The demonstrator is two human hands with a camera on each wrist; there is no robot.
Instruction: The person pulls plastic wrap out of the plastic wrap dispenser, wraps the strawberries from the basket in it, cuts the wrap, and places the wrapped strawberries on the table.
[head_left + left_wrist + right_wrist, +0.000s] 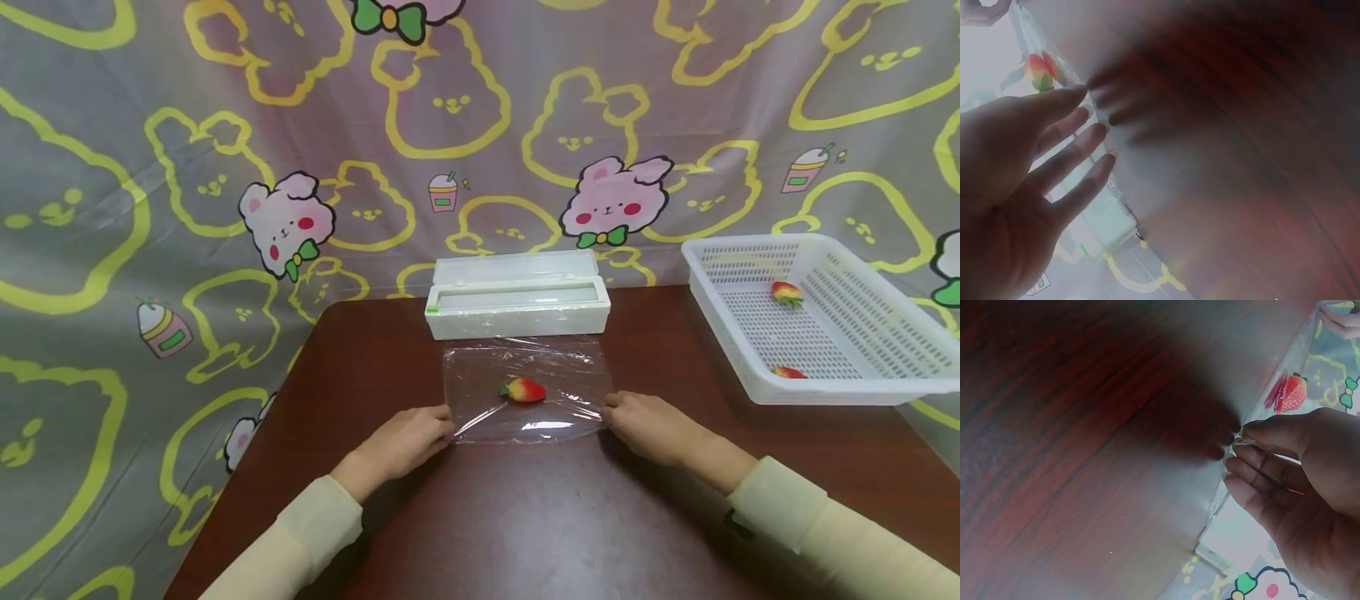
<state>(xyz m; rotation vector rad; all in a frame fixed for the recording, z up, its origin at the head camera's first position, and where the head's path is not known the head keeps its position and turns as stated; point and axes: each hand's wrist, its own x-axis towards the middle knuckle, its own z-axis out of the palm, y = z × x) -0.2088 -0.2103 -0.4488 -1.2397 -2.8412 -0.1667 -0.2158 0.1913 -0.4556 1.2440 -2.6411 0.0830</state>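
Observation:
A sheet of clear plastic wrap [487, 421] stretches from the white wrap box toward me, its near corners at my hands. My left hand [412, 437] pinches the near left corner between thumb and forefinger, the other fingers spread in the left wrist view. At the near right corner, my right hand [648, 425] pinches the wrap, which bunches at the fingertips in the right wrist view. Between the hands a red and yellow strawberry [527, 390] lies on its side, green leaves to the left, within the sheet's outline. The wrap box [517, 323] stands behind with its lid raised.
A white slotted plastic basket [720, 333] stands at the right of the brown table [510, 525]. One strawberry [786, 292] lies inside near its back, and another [789, 372] shows partly behind the front rim. A patterned curtain [465, 108] hangs behind the table.

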